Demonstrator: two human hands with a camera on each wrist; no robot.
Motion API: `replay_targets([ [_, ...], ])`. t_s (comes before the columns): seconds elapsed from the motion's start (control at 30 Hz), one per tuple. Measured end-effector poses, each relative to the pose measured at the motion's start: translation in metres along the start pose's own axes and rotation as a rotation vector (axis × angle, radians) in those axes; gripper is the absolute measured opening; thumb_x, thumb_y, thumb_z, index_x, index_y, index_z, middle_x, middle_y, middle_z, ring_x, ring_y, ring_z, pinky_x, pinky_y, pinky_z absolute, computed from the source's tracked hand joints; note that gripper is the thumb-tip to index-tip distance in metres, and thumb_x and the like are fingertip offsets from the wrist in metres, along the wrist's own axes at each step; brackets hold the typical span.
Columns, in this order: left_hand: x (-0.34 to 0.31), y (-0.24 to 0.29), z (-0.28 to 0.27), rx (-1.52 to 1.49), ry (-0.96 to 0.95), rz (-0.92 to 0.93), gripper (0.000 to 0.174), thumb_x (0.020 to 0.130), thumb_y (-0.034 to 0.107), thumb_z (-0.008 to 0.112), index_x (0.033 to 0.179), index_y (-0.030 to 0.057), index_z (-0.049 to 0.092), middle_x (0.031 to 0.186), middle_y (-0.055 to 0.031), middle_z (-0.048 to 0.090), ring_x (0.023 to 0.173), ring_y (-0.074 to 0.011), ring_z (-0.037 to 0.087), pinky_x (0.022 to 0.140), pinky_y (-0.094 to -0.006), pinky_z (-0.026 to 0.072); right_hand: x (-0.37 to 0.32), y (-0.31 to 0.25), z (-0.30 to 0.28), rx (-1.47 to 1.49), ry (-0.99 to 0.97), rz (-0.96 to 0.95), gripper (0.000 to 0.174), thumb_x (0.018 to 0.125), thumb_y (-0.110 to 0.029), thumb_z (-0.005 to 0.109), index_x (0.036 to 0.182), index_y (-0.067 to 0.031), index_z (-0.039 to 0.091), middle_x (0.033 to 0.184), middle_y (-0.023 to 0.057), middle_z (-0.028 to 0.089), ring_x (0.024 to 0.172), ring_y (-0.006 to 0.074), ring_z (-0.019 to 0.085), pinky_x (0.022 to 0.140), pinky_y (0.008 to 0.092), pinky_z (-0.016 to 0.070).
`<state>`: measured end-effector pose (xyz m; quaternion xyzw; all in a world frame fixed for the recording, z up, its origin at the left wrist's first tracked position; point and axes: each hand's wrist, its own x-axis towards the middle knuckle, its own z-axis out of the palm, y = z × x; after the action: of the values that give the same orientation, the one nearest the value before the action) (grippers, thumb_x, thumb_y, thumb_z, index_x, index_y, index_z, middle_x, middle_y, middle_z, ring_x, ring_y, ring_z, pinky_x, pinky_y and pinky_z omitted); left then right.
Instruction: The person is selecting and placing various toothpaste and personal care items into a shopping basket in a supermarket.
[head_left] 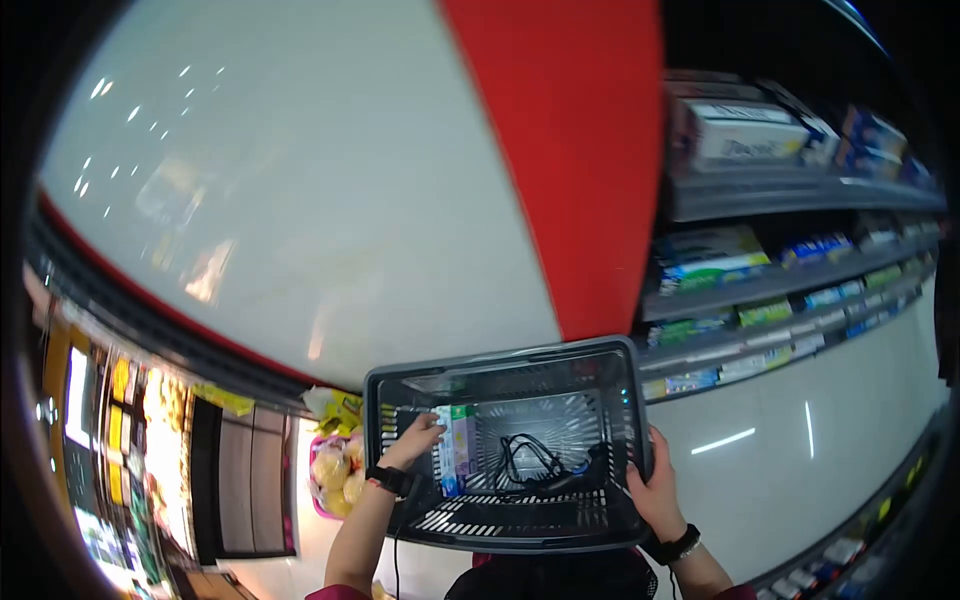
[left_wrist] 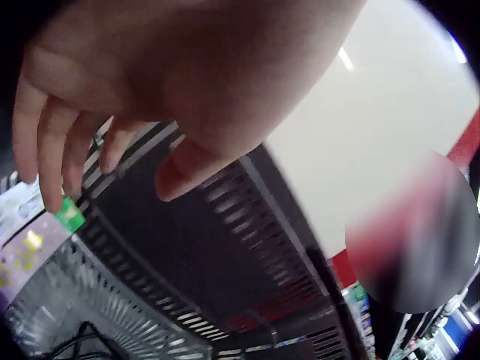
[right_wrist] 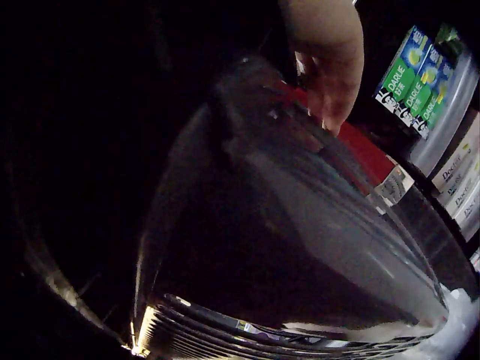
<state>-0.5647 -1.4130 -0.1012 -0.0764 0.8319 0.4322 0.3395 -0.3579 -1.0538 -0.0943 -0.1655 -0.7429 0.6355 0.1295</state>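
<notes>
A dark grey shopping basket (head_left: 505, 545) is held in front of the body. My right hand (head_left: 660, 495) grips its right rim, and in the right wrist view the fingers (right_wrist: 334, 97) bend over that edge. My left hand (head_left: 418, 440) reaches inside at the left, with its fingertips right at the end of two slim cartons. One carton (head_left: 448, 455) is white and blue, the other (head_left: 464, 440) purple with a green end. In the left wrist view the fingers (left_wrist: 56, 157) hang loosely at the green corner, thumb apart. A black cable (head_left: 530, 458) lies coiled on the basket floor.
Shelves of boxed goods (head_left: 740, 260) stand ahead to the right, with Darlie toothpaste cartons (right_wrist: 412, 82) in the right wrist view. A white panel (head_left: 300, 200) with a red stripe (head_left: 560, 180) fills the front. Bagged yellow round items (head_left: 330, 470) sit left of the basket.
</notes>
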Motion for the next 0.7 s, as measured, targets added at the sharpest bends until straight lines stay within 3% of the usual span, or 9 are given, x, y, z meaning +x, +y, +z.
replay_targets([
  [0.03, 0.027, -0.012, 0.008, 0.16, 0.067, -0.07, 0.065, 0.082, 0.029, 0.061, 0.131, -0.005, 0.036, 0.106, -0.0185, 0.058, 0.094, -0.024, 0.059, 0.082, -0.0334, 0.0476, 0.001, -0.001, -0.003, -0.044, -0.011, -0.028, 0.059, 0.082, 0.003, 0.052, 0.136, -0.0013, 0.03, 0.1, 0.0112, 0.058, 0.093, 0.0174, 0.058, 0.083, 0.0288, 0.0457],
  [0.07, 0.076, -0.061, 0.007, 0.295, 0.124, -0.008, 0.074, 0.078, 0.036, 0.065, 0.132, -0.0048, 0.036, 0.105, -0.0228, 0.059, 0.102, -0.0314, 0.059, 0.089, -0.0384, 0.046, 0.003, -0.005, -0.007, -0.038, 0.023, -0.022, 0.059, 0.082, 0.003, 0.052, 0.136, -0.0013, 0.03, 0.1, 0.0112, 0.058, 0.093, 0.0174, 0.058, 0.083, 0.0288, 0.0457],
  [0.17, 0.111, -0.071, 0.026, 0.464, 0.169, -0.026, 0.081, 0.073, 0.04, 0.068, 0.132, -0.0036, 0.034, 0.116, -0.0257, 0.053, 0.116, -0.0367, 0.051, 0.095, -0.042, 0.0427, 0.008, -0.006, -0.014, -0.043, 0.014, -0.049, 0.057, 0.081, 0.0, 0.055, 0.133, -0.0013, 0.034, 0.094, 0.0114, 0.059, 0.088, 0.0189, 0.059, 0.079, 0.0293, 0.0464],
  [0.2, 0.109, -0.061, 0.041, 0.564, 0.226, -0.169, 0.086, 0.07, 0.041, 0.069, 0.133, -0.0025, 0.03, 0.121, -0.0268, 0.047, 0.117, -0.0387, 0.049, 0.095, -0.0427, 0.0421, 0.009, -0.005, -0.016, -0.037, 0.03, -0.04, 0.057, 0.081, 0.0, 0.055, 0.133, -0.0013, 0.034, 0.094, 0.0114, 0.059, 0.088, 0.0189, 0.059, 0.079, 0.0293, 0.0464],
  [0.27, 0.113, -0.057, 0.057, 0.666, 0.277, -0.314, 0.09, 0.068, 0.041, 0.07, 0.135, -0.0014, 0.026, 0.126, -0.0278, 0.042, 0.118, -0.0408, 0.046, 0.096, -0.0434, 0.0415, 0.011, -0.002, -0.021, 0.026, -0.029, 0.042, 0.056, 0.08, -0.001, 0.054, 0.132, 0.0018, 0.034, 0.121, 0.0219, 0.051, 0.113, 0.0331, 0.052, 0.095, 0.0358, 0.04],
  [0.33, 0.119, -0.059, 0.069, 0.638, 0.29, -0.338, 0.12, 0.06, 0.045, 0.076, 0.141, -0.0021, 0.001, 0.133, -0.0346, 0.027, 0.12, -0.044, 0.041, 0.099, -0.0416, 0.0396, 0.014, 0.0, -0.023, 0.018, -0.034, 0.047, 0.056, 0.08, -0.001, 0.054, 0.133, 0.0018, 0.034, 0.122, 0.0222, 0.05, 0.113, 0.0337, 0.052, 0.095, 0.0362, 0.0399],
  [0.4, 0.118, -0.066, 0.073, 0.604, 0.322, -0.286, 0.122, 0.061, 0.045, 0.077, 0.142, -0.0007, -0.002, 0.134, -0.0344, 0.025, 0.119, -0.0459, 0.042, 0.099, -0.043, 0.0389, 0.016, 0.0, -0.022, 0.009, -0.04, 0.051, 0.057, 0.08, -0.002, 0.054, 0.133, 0.0018, 0.033, 0.122, 0.0225, 0.05, 0.114, 0.0343, 0.051, 0.095, 0.0365, 0.0399],
  [0.47, 0.118, -0.072, 0.076, 0.665, 0.402, -0.193, 0.115, 0.061, 0.04, 0.078, 0.142, 0.0075, 0.004, 0.127, -0.0302, 0.035, 0.114, -0.0447, 0.046, 0.095, -0.0476, 0.0406, 0.016, -0.002, -0.017, -0.023, -0.036, 0.072, 0.057, 0.08, -0.002, 0.055, 0.133, 0.0018, 0.033, 0.122, 0.0228, 0.05, 0.114, 0.0344, 0.051, 0.095, 0.0363, 0.0403],
  [0.7, 0.111, -0.045, 0.084, 0.718, 0.314, -0.202, 0.122, 0.06, 0.033, 0.08, 0.144, 0.0114, -0.005, 0.127, -0.0305, 0.04, 0.117, -0.0429, 0.045, 0.097, -0.0473, 0.0402, 0.029, -0.002, -0.017, -0.009, -0.016, 0.028, 0.057, 0.08, -0.003, 0.055, 0.132, 0.0011, 0.034, 0.12, 0.0223, 0.051, 0.111, 0.0352, 0.052, 0.093, 0.0366, 0.0417],
])
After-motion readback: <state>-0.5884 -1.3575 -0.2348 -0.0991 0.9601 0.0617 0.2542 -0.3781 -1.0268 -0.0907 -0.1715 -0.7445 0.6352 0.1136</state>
